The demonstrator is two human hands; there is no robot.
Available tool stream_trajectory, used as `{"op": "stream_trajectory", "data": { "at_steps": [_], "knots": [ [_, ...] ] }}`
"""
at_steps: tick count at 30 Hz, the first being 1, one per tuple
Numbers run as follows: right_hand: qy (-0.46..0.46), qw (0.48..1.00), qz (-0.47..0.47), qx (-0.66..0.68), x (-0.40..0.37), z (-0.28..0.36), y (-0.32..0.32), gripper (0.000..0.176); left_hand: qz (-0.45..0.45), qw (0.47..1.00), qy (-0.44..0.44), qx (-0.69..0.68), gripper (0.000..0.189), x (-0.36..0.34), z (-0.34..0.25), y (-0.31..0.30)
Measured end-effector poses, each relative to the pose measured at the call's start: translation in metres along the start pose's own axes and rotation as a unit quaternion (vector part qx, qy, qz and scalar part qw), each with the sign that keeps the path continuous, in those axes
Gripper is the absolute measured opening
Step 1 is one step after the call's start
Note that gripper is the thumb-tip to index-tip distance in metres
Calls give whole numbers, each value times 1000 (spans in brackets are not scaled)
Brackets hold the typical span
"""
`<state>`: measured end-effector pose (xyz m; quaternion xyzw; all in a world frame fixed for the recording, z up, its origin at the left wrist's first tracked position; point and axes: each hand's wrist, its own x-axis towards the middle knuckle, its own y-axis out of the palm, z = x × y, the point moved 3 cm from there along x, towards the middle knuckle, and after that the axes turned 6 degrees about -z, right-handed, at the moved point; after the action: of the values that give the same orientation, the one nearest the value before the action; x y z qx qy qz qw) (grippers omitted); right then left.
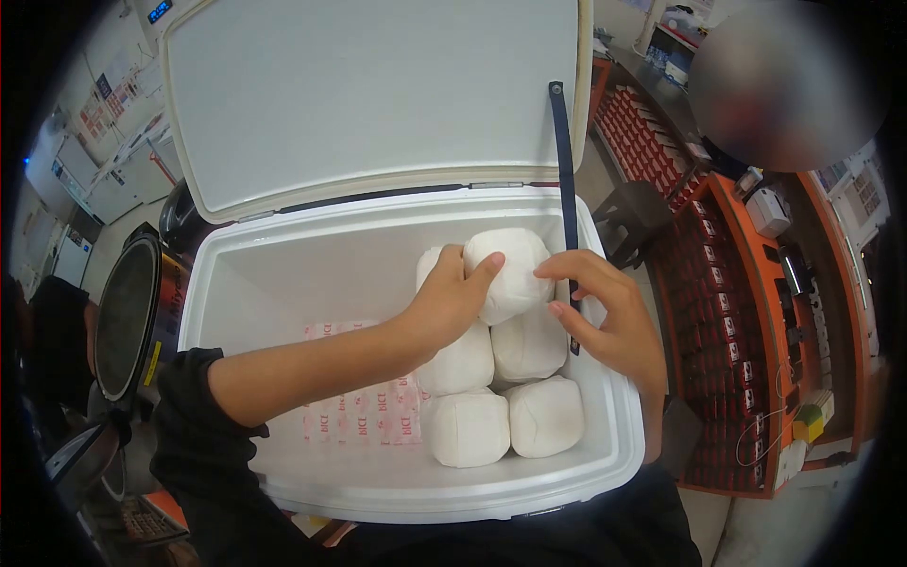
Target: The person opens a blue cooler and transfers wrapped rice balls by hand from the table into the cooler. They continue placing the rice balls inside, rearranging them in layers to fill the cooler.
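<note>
A white, rounded paper-wrapped bundle (513, 274) is in my left hand (453, 298), whose thumb presses on its near face. My right hand (609, 312) is beside the bundle's right side, thumb and fingers apart; its index fingertip is at or very near the wrapping. Beneath and around it sit several similar bundles, including one at the front right (546, 418) and one at the front left (470, 430). They are stacked in the right half of a white cooler box (619, 425). Flat packs with red print (364, 416) lie on the box's floor to the left.
The cooler's lid (378, 104) stands raised at the back, with a dark strap (564, 170) running down on the right. A large round pot (128, 317) is at the left. An orange shelf (723, 203) with rows of red packages and a dark stool (628, 213) stand at the right.
</note>
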<state>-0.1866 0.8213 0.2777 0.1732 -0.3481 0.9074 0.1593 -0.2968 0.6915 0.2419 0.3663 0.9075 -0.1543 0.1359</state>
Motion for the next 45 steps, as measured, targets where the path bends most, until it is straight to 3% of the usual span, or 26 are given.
{"op": "stream_trajectory", "data": {
  "at_steps": [10, 12, 13, 15, 16, 18, 20, 21, 23, 24, 25, 26, 28, 30, 31, 32, 33, 34, 35, 36, 37, 39, 41, 42, 44, 45],
  "knots": [
    [1, 1000, 1, -5, -3, -2, 1, 23, -54, 993, 72, 70, 36, 41, 1, 21],
    [-10, 1000, -2, -21, -3, -2, 2, 25, -68, 923, 216, 312, 41, 46, 6, 14],
    [-12, 1000, 1, -19, -4, -3, 4, 25, -71, 923, 214, 311, 41, 47, 13, 9],
    [-62, 994, 5, -93, -4, -3, 6, 25, -105, 902, 311, 282, 42, 42, 18, -3],
    [-71, 993, 14, -91, -5, -2, 6, 25, -116, 903, 308, 278, 42, 22, 7, -14],
    [-101, 971, 96, -193, -5, 0, 10, 23, 16, 964, 205, 168, 41, -30, -12, -37],
    [-91, 963, 103, -230, -2, 8, 11, 20, 62, 959, 158, 225, 40, -91, -27, -67],
    [-96, 959, 115, -239, 1, 12, 13, 22, 64, 944, 219, 237, 43, -121, -31, -85],
    [-28, 944, 152, -291, 12, 13, 13, 32, -2, 923, 317, 219, 43, -188, -35, -118],
    [-98, 928, 146, -330, 21, 29, 19, 43, -67, 910, 361, 194, 41, -221, -31, -131],
    [-139, 916, 140, -348, 25, 30, 25, 53, -105, 917, 331, 197, 41, -243, -14, -139],
    [-133, 905, 181, -363, 30, 22, 31, 59, -247, 841, 459, 143, 32, -270, -1, -149],
    [-117, 897, 200, -376, 34, 13, 34, 55, -471, 566, 674, 50, 14, -323, 43, -155],
    [-108, 887, 240, -381, 38, -1, 33, 57, -675, 432, 590, 100, 10, -361, 119, -167],
    [-116, 886, 250, -373, 43, 10, 42, 57, -787, 380, 481, 70, 13, -365, 162, -171],
    [5, 860, 282, -426, 46, 19, 49, 58, -871, 328, 296, 215, 14, -363, 204, -176],
    [127, 815, 308, -475, 44, 20, 52, 59, -880, 368, 190, 234, 17, -356, 243, -184],
    [128, 811, 314, -477, 44, 19, 57, 59, -840, 503, 184, 81, 10, -338, 268, -194],
    [114, 816, 305, -478, 43, 9, 56, 60, -804, 569, 152, 87, 11, -326, 313, -206],
    [99, 821, 294, -480, 40, 3, 54, 60, -800, 599, 33, -1, 15, -303, 309, -206],
    [94, 819, 292, -484, 37, -1, 51, 60, -771, 633, 14, 61, 20, -291, 334, -218],
    [-23, 871, 261, -415, 33, 4, 45, 56, -740, 662, 2, 115, 27, -260, 394, -246],
    [-96, 888, 248, -376, 29, 17, 43, 55, -729, 608, -3, 316, 50, -226, 423, -281],
    [-166, 897, 246, -327, 26, 28, 43, 54, -731, 607, 5, 310, 50, -208, 451, -300],
    [-140, 898, 258, -329, 22, 39, 37, 53, -652, 733, -133, 138, 71, -175, 504, -336],
    [-113, 900, 266, -326, 18, 42, 34, 51, -654, 734, -126, 138, 71, -169, 489, -335]
  ]
}}
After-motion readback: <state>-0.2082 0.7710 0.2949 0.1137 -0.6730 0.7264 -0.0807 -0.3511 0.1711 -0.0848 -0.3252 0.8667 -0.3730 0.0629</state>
